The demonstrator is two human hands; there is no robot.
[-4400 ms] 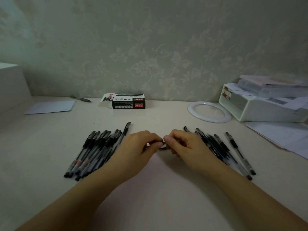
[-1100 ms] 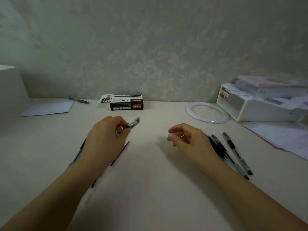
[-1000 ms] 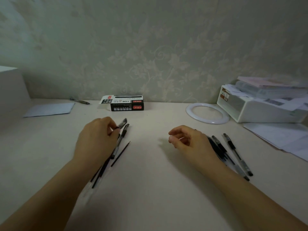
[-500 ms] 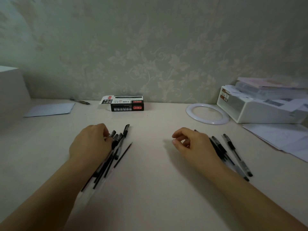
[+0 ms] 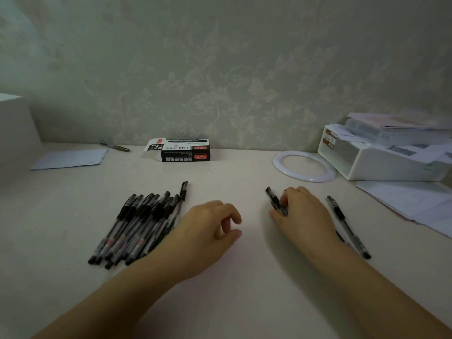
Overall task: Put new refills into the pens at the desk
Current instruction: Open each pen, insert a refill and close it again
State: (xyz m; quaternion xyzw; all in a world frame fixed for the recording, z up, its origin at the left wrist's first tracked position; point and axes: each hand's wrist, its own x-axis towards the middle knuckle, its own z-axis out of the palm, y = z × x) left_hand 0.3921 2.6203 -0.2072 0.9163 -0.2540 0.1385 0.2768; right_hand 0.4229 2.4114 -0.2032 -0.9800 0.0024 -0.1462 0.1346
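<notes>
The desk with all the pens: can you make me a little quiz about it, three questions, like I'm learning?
1. True or false: the left hand is holding a pen.
2. Which hand has its fingers on pens? A) left B) right C) neither
3. Fill in: the white ring lies between the black box and the white ____.

Key
1. False. It hovers beside the big pile of pens, with nothing in its loosely curled fingers.
2. B. The right hand covers the pens on the right; whether it grips one cannot be told.
3. Tray, stacked with papers.
</notes>
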